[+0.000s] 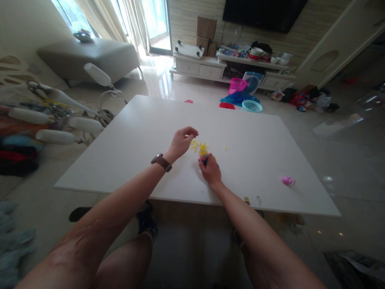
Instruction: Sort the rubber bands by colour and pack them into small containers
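Note:
My right hand is wrapped round a small clear bottle with yellow in its upper part and pink and dark colours lower down. Thin yellow pieces stick out of its top. Up and to the left of the bottle, my left hand hovers over the table with its fingers curled and their tips together. Whatever those fingertips hold, if anything, is too small to make out. More yellow strips lie loose on the tabletop between the hand and the bottle.
Toward the right of the white table lies a pink object. Two small items, one of them a yellow-and-dark figure, rest by the near edge. A floor lamp with white shades stands close to the left edge. Baskets sit beyond the far edge.

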### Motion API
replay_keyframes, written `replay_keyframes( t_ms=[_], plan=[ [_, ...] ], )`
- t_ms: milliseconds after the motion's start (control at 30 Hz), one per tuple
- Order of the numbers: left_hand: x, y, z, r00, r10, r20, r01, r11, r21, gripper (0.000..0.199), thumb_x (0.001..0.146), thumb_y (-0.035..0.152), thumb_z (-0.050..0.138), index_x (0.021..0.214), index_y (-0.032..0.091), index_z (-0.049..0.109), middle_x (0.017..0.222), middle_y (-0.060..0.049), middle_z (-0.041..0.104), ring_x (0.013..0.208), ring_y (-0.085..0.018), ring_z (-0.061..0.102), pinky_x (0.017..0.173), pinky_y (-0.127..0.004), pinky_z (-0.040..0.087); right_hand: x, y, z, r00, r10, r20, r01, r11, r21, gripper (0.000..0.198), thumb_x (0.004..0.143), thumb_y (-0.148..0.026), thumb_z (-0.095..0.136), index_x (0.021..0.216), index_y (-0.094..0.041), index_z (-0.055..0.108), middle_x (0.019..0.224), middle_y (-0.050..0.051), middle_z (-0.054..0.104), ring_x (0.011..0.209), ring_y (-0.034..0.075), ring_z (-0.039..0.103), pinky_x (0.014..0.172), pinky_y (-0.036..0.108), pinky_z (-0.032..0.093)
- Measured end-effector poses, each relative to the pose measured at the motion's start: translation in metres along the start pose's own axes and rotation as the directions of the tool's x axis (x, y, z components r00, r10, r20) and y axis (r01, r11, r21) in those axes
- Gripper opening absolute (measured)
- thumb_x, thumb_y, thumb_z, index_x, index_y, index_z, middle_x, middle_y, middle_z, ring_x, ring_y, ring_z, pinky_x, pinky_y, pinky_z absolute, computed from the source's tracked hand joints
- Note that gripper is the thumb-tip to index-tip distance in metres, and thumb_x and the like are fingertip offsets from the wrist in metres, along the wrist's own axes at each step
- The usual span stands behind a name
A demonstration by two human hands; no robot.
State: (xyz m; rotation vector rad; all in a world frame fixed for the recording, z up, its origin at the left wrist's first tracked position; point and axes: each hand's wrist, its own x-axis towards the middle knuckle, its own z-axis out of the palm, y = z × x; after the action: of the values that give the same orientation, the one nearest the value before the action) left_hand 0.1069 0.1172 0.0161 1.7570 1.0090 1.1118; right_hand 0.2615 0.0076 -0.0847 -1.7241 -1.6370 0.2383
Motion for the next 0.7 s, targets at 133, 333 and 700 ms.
replay_keyframes(
  t_ms=[133, 333, 700],
  plan=[
    [-0.036, -0.044, -0.015, 0.987, -0.098, -0.13, 0.129, 0.956, 0.262, 0.026, 0.087, 0.017, 0.049, 0.105, 0.016, 0.068, 0.11, -0.01, 0.073, 0.106, -0.022, 0.067, 0.095, -0.038, 0.054, 0.001, 0.002, 0.002, 0.999, -0.04, -0.024, 0.04, 0.999, 0.004, 0.029, 0.102, -0.052, 0.046, 0.105, -0.023, 0.052, 0.099, 0.006, 0.061, 0.092, 0.025, 0.057, 0.078, 0.035, 0.045],
    [-0.126, -0.065, -0.031, 0.857, 0.033, 0.515, -0.351, 0.768, 0.535, 0.078, 0.082, 0.057, 0.071, 0.149, 0.024, 0.052, 0.164, -0.013, 0.039, 0.155, -0.041, 0.023, 0.124, -0.061, 0.02, 0.004, 0.01, 0.008, 0.996, -0.055, -0.076, 0.06, 0.996, 0.06, 0.03, 0.103, -0.052, 0.045, 0.105, -0.023, 0.052, 0.101, 0.008, 0.061, 0.095, 0.026, 0.058, 0.084, 0.039, 0.047],
    [-0.125, -0.06, -0.012, 0.92, -0.017, 0.391, -0.169, 0.884, 0.436, 0.074, 0.084, 0.054, 0.073, 0.148, 0.025, 0.051, 0.148, -0.013, 0.056, 0.143, -0.033, 0.046, 0.122, -0.056, 0.028, 0.003, 0.009, 0.007, 0.996, 0.091, -0.022, -0.084, 0.973, 0.217, 0.032, 0.094, -0.053, 0.059, 0.107, -0.024, 0.054, 0.097, 0.004, 0.068, 0.084, 0.023, 0.064, 0.074, 0.033, 0.048]
  ],
)
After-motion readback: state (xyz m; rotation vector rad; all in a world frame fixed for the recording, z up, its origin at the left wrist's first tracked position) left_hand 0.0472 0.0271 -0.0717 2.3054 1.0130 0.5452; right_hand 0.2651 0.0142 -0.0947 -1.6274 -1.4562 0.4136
